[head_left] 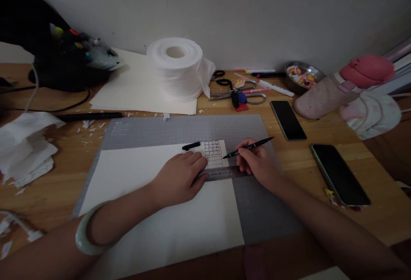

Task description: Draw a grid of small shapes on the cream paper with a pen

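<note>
Right hand (255, 161) grips pen (258, 143) — aslant, tip lower-left.

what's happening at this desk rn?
A person's right hand holds a black pen, its tip at the right edge of a small inked drawing of rounded shapes and straight lines; contact is hard to tell. The left hand is at a ruler lying across the white paper, just below the drawing. The paper lies on a gray mat, with a black cap near its far edge.
</note>
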`<state>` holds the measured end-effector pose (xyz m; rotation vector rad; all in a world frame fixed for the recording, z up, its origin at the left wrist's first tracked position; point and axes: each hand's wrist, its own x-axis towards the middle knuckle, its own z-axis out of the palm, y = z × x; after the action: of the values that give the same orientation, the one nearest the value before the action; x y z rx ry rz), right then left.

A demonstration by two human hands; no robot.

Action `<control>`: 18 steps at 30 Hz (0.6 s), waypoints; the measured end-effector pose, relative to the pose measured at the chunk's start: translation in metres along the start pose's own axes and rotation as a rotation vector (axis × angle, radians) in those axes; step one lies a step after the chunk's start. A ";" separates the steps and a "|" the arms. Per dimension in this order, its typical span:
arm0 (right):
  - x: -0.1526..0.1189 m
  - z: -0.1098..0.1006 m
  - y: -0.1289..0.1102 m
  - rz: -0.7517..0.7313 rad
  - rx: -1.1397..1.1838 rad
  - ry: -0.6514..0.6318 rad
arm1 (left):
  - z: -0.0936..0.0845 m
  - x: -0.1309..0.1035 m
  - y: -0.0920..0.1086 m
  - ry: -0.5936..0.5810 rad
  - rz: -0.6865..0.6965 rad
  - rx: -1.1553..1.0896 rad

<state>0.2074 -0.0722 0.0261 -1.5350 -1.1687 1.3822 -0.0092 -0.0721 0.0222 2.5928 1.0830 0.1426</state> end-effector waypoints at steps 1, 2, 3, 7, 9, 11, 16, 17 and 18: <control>0.000 0.000 0.000 0.000 -0.001 -0.002 | 0.000 0.000 0.000 -0.001 -0.004 -0.003; 0.000 0.000 0.000 0.001 -0.003 -0.005 | 0.000 -0.001 0.000 -0.002 -0.009 -0.005; 0.000 -0.001 0.000 0.002 -0.005 -0.008 | 0.000 -0.001 0.000 -0.005 -0.012 -0.007; 0.000 -0.001 0.000 0.006 -0.010 -0.009 | -0.001 -0.002 0.000 -0.019 -0.019 -0.018; 0.000 -0.001 0.000 0.010 -0.012 -0.010 | -0.002 -0.002 0.001 -0.019 -0.029 -0.028; 0.000 0.000 0.000 0.015 -0.012 -0.013 | -0.002 -0.001 0.001 -0.020 -0.053 -0.042; 0.000 0.001 -0.002 0.010 -0.011 -0.009 | -0.003 0.001 0.001 -0.021 -0.135 -0.099; 0.000 0.001 -0.002 0.010 -0.011 -0.009 | -0.002 0.001 0.001 -0.019 -0.143 -0.105; 0.000 0.001 -0.002 0.012 -0.010 -0.010 | -0.002 0.001 0.001 -0.017 -0.146 -0.107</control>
<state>0.2064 -0.0719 0.0282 -1.5459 -1.1759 1.3950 -0.0081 -0.0712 0.0244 2.4070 1.2196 0.1393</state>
